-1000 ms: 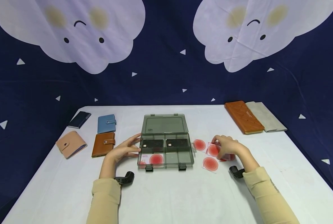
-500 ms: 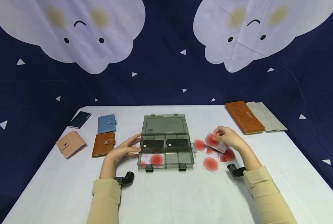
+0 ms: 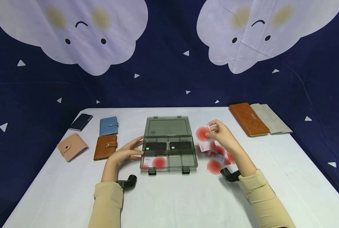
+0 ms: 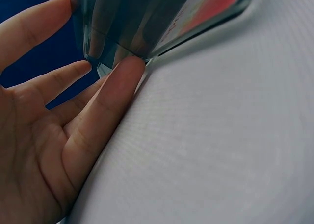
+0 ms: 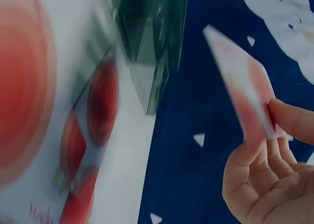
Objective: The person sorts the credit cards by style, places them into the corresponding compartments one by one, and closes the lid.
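Observation:
A translucent grey-green plastic box [image 3: 183, 160] lies on the table with its lid [image 3: 167, 126] laid back. Black cards [image 3: 156, 148] sit in its two rear compartments, and a white card with red circles [image 3: 159, 162] lies in the front left one. My left hand [image 3: 126, 153] rests on the box's left wall, its fingers extended and spread; in the left wrist view the thumb [image 4: 105, 109] touches the wall. Right of the box, my right hand [image 3: 221, 134] pinches a white card with a red circle [image 3: 202, 134] above the table, tilted upright. More such cards [image 3: 214, 167] overlap below it.
At the left lie a blue wallet [image 3: 108, 126], a brown wallet [image 3: 105, 147], a pink wallet [image 3: 72, 147] and a dark booklet [image 3: 81, 122]. A brown quilted wallet [image 3: 248, 119] and a grey one [image 3: 271, 118] lie back right. A cloud-patterned cloth [image 3: 163, 88] hangs behind.
My right hand has lifted a red-circled card from the spread cards and carried it left and up, towards the box. The left hand has stayed against the box.

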The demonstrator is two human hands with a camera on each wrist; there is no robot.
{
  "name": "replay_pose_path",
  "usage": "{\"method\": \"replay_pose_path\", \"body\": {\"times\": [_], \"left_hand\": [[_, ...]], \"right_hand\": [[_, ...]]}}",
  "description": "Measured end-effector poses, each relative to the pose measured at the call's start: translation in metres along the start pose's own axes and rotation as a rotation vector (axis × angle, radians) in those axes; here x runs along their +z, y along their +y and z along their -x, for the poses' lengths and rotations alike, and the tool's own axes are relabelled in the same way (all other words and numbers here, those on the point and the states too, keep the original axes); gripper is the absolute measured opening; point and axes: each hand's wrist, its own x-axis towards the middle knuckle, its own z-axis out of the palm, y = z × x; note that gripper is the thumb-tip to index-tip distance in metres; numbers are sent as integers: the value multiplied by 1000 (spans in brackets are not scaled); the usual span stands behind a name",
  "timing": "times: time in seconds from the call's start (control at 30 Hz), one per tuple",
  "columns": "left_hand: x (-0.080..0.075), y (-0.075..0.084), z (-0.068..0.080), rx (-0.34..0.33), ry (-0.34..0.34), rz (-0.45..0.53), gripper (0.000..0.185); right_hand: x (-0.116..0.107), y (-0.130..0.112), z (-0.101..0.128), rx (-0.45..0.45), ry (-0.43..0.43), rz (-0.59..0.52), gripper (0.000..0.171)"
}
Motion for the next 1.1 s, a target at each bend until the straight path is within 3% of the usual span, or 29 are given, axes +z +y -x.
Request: {"method": "replay_pose_path", "body": {"times": [0.17,0.33,0.63,0.77,1.1], "left_hand": [[1,2,0,-1,3,0,82],[1,1,0,-2,6,-6,81],[1,2,1,-5,9,-13,81],[1,2,1,-5,11,-18,81],[1,1,-1,-6,8,-11,80]], "right_hand": [[12,-4,0,-25,-22,-94,56],[22,-5,2,-78,-92,-54,71],[42,-1,4,-101,-147,-57,32],[49,3,6,-126,-173,0,19],[64,3,14,-214,-261,166,32]]}}
